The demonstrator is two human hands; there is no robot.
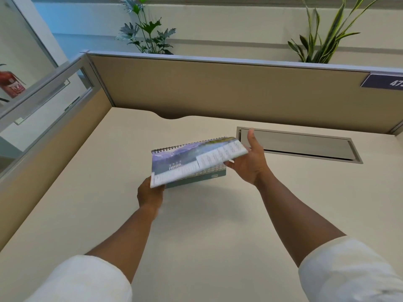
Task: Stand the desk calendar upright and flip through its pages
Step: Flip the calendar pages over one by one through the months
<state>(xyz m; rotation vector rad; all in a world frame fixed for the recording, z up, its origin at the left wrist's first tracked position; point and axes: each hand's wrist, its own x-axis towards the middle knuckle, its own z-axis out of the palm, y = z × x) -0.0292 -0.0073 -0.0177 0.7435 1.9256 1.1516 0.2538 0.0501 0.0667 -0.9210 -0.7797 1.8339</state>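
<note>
At the far left, a red fire extinguisher (9, 83) shows behind a glass panel (46, 92), cut off by the frame edge, its label unreadable. A cream desk (196, 247) fills the lower view, walled by tan partitions (218, 88).

The left hand (150, 194) reaches up from a white sleeve (87, 280) and meets the near-left corner of the desk calendar (192, 164). Its fingers pass under the lifted page and are hidden there, so only the back of the hand shows; it appears to pinch that corner, though the grip itself cannot be made out.

The calendar sits near the middle of the desk, its teal base resting on the surface. Its long axis runs left to right, rising slightly toward the far right, with the spiral binding along the far edge and the free edge toward the person. The top page, a mountain scene with a date grid, is raised and blurred; its print cannot be read.

The right hand (250, 162) supports the page's right end, palm up, fingers curled beneath it and thumb spread upward, loosely open. Behind it lies a grey cable hatch (305, 144) set in the desk. Two plants (148, 29) rise behind the partition, and a blue number tag (383, 81) is cut off at right.
</note>
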